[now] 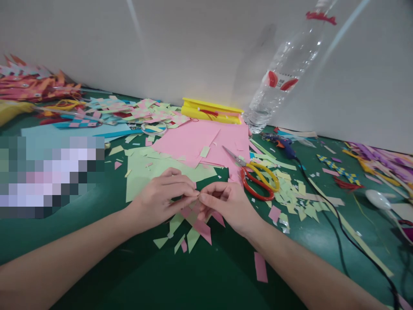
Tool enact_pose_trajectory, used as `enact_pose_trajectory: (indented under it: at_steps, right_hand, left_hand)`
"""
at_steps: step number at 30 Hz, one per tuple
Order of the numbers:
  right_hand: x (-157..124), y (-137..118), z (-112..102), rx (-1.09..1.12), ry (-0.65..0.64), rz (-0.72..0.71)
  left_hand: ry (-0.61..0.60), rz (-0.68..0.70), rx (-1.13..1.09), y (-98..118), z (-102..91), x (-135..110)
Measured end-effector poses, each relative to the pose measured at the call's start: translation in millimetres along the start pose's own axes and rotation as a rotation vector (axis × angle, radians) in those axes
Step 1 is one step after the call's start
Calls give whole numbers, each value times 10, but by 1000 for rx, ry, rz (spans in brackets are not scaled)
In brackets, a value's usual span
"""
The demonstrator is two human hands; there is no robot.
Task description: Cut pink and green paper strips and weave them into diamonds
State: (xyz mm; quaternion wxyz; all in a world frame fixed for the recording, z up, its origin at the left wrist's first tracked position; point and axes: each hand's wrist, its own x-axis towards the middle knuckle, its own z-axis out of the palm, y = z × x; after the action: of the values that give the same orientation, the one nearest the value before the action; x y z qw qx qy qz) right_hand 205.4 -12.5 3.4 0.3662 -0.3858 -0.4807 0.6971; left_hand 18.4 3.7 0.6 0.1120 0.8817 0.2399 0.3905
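My left hand (164, 196) and my right hand (227, 202) meet over the table, thumb and fingertips pinched together. What they pinch is too small to make out. Right below the fingers is a woven paper piece (201, 228) of pink and light green strips, its cut ends fanning toward me; the hands cover its upper part. Behind them lie a light green paper sheet (142, 172) and a pink paper sheet (180, 137). Scissors (258, 172) with one red and one yellow handle rest just beyond my right hand, blades slightly apart.
A clear plastic bottle (277, 82) leans against the wall. A blue glue gun (284, 144) trails a black cord on the right, near a white spoon (377, 199). Paper scraps (303, 198) litter the green table (145, 275). Woven strips (155, 112) pile up at the back left.
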Motion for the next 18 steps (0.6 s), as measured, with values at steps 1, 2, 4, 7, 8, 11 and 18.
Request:
enact_pose_trajectory:
  at_steps: [1,2,4,7,8,11,18]
  right_hand:
    - [-1,-4,3,5,-3,-1]
    - [-2,-7,4,14,-9,-3]
    - [-3,-7,5,36,-17,-8]
    - [-6,1,5,61,-16,-14]
    - [-7,4,5,66,-16,-18]
    - [-6,9,5,72,-17,-22]
    - [-6,8,3,51,-31,-21]
  left_hand:
    - [5,-7,-20,-1,2,2]
    - [14,-15,-45,-2,3,5]
    - [37,-26,-89,2,3,14]
    - [59,-35,-101,11,2,28]
    - [63,-36,-99,14,1,30]
    - [65,-35,-95,16,0,30]
    - [38,-17,-75,17,-15,22]
